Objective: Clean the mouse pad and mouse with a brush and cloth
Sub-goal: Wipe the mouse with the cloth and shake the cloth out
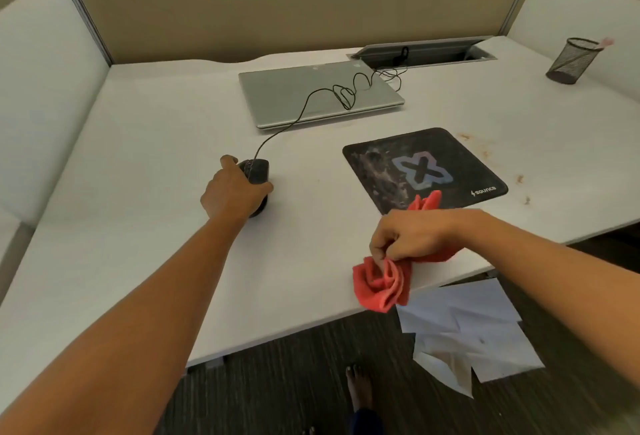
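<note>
My left hand (230, 194) grips a black wired mouse (257, 171) on the white desk (138, 192), left of centre. Its cable (311, 97) loops back over a closed laptop. A black mouse pad (424, 168) with a pale X logo lies to the right, smeared with dusty grey dirt on its left half. At the desk's front edge, just below the pad, my right hand (412, 235) pinches a crumpled red cloth (382, 284). No brush is in view.
A closed silver laptop (318, 95) lies behind the mouse, in front of an open cable hatch (424, 52). A black mesh pen cup (571, 60) stands far right. Brown stains (519, 178) mark the desk beside the pad. White papers (471, 334) lie on the floor.
</note>
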Tool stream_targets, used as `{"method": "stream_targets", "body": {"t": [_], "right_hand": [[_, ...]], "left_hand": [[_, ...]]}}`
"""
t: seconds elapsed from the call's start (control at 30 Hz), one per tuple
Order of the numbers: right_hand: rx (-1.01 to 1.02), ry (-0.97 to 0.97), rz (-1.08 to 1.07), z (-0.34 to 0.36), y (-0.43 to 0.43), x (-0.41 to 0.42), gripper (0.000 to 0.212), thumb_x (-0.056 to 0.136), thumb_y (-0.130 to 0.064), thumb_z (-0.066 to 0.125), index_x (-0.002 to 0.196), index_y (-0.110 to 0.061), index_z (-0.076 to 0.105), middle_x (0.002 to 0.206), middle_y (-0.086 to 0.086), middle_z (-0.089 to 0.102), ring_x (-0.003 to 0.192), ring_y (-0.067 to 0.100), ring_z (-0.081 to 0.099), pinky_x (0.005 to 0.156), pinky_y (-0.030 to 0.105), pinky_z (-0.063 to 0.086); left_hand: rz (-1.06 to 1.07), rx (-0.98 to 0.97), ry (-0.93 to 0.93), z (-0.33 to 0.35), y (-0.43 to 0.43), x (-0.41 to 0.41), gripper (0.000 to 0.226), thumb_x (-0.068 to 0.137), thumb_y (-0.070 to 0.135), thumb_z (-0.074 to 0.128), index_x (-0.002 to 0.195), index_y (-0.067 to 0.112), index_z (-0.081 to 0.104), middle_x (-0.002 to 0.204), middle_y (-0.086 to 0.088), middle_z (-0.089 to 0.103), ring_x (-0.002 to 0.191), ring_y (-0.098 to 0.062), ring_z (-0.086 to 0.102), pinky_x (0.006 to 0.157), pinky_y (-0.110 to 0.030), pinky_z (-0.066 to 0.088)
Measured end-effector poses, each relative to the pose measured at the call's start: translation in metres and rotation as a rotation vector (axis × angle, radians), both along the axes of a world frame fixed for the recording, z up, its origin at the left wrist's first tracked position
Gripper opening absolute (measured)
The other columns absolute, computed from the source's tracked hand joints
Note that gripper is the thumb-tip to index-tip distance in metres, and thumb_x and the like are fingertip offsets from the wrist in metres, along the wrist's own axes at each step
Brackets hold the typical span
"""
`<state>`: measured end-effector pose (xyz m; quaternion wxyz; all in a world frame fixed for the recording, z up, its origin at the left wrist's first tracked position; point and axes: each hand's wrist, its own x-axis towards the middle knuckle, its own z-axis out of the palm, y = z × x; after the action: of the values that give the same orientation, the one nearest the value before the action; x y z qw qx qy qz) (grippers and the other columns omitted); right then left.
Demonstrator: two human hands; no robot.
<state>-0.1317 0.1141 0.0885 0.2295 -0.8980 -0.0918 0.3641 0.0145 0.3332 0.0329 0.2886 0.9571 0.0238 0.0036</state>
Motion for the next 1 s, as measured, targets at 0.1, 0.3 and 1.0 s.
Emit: {"method": "stream_targets", "body": {"t": [0.1, 0.3, 1.0], "right_hand": [[0.228, -0.143, -0.392, 0.004, -0.021, 0.007, 0.029, 0.083, 0.004, 0.043, 0.071, -0.010, 0.065, 0.068, -0.002, 0.060, 0.064, 0.009, 0.054, 0.061, 0.020, 0.046], [0.105, -0.403, -0.382, -0.028, -0.006, 0.012, 0.026, 0.084, -0.001, 0.048, 0.083, -0.022, 0.063, 0.087, -0.002, 0.063, 0.085, 0.017, 0.059, 0.080, 0.025, 0.046], [-0.072, -0.013, -0.398, -0.004, -0.074, -0.030, 0.035, 0.076, 0.006, 0.045, 0.060, -0.018, 0.063, 0.065, 0.000, 0.064, 0.057, 0.006, 0.061, 0.055, 0.021, 0.051]], "left_hand": [[-0.005, -0.010, -0.006, -0.002, -0.005, -0.002, 0.074, 0.070, 0.041, 0.071, 0.129, 0.016, 0.035, 0.112, -0.010, 0.060, 0.100, -0.032, 0.056, 0.071, -0.032, 0.035], [-0.019, -0.045, -0.039, -0.006, -0.018, -0.010, 0.076, 0.067, 0.040, 0.072, 0.129, 0.016, 0.035, 0.111, -0.009, 0.061, 0.098, -0.031, 0.058, 0.069, -0.032, 0.034], [-0.105, -0.136, -0.025, -0.011, -0.065, -0.028, 0.079, 0.069, 0.038, 0.073, 0.131, 0.012, 0.032, 0.122, -0.012, 0.053, 0.110, -0.032, 0.052, 0.081, -0.041, 0.042]]}}
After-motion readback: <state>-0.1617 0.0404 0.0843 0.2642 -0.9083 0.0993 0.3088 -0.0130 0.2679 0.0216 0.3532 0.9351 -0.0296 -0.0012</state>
